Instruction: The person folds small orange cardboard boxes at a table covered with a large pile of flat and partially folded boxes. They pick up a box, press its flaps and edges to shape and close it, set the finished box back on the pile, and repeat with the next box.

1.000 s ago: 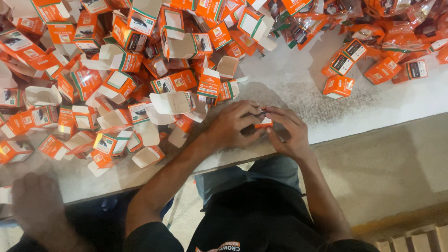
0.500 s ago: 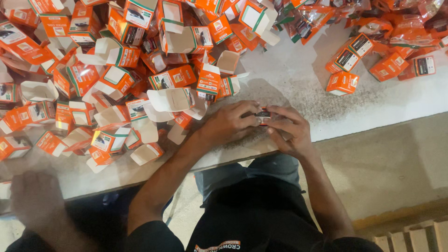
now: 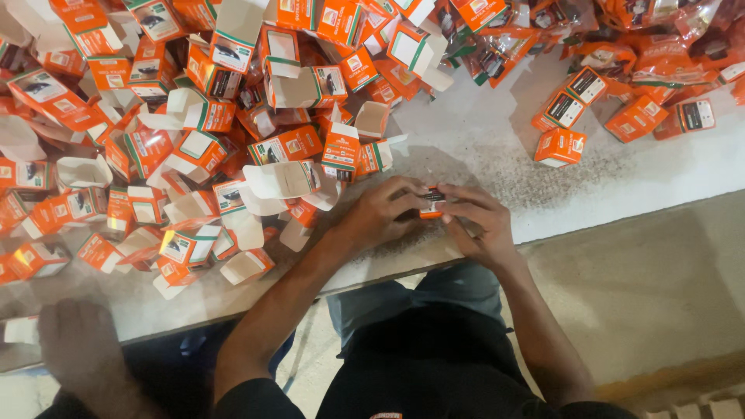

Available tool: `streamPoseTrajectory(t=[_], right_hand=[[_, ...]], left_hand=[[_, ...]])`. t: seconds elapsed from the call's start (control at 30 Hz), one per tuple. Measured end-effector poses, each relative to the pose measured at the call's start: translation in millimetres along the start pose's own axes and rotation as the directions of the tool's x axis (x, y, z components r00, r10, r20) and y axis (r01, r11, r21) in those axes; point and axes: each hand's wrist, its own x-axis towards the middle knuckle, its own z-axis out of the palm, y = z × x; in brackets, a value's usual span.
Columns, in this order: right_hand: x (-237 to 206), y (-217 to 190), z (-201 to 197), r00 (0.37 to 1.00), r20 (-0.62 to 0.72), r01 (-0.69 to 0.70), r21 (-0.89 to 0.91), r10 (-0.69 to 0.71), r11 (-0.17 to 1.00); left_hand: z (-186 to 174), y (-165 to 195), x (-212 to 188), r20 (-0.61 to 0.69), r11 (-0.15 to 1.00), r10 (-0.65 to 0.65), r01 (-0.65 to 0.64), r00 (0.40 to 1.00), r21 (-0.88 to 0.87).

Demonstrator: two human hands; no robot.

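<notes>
- Work table [image 3: 481,140]: a pale slab whose near edge runs under both wrists. The view has slid slightly since the earlier frames; the slab itself has not moved.
- Heap of small orange cartons [image 3: 194,132]: too many to count, likely several dozen, many with white flaps open; it covers the table's left and far side and looks unchanged from a second ago.
- Loose group of closed cartons [image 3: 613,109]: about six, well apart from the hands at the right; clear packets [image 3: 667,23] lie behind them.
- Left hand [image 3: 380,213]: one, fingers curled round the left end of the held carton, as before.
- Right hand [image 3: 481,221]: one, fingers now drawn closer over the right end, covering more of it than a second ago; judged to be closing it up.
- Held carton [image 3: 431,203]: one, orange with a dark panel, pinched between both hands just above the table edge.
- Another person's hand [image 3: 77,349]: one, blurred, at lower left.
</notes>
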Motion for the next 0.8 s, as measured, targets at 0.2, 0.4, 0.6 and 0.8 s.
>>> streamPoseTrajectory(t=[0.2,0.4,0.6,0.8], right_hand=[[-1.9,-3.9,3.0,0.998,-0.029,-0.063,0.02,0.064,0.998],[-3.8,-6.1,6.0,0.993,-0.082,-0.081,-0.005,0.081,0.997],[-5.1,-5.4,7.3,0.995,-0.094,-0.051,-0.072,0.044,0.996],[-6.1,-3.0,5.7,0.997,-0.065,0.023,-0.128,-0.031,0.992]], left_hand=[[-7.0,10.0,6.2,-0.016,1.0,0.003,-0.003,1.0,-0.004],[-11.3,19.0,10.3,-0.037,0.993,-0.04,0.036,0.998,-0.116],[-4.0,20.4,7.9,-0.063,0.994,-0.057,0.051,0.996,-0.092],[-9.4,19.6,6.7,-0.033,0.999,0.036,-0.037,0.999,-0.031]])
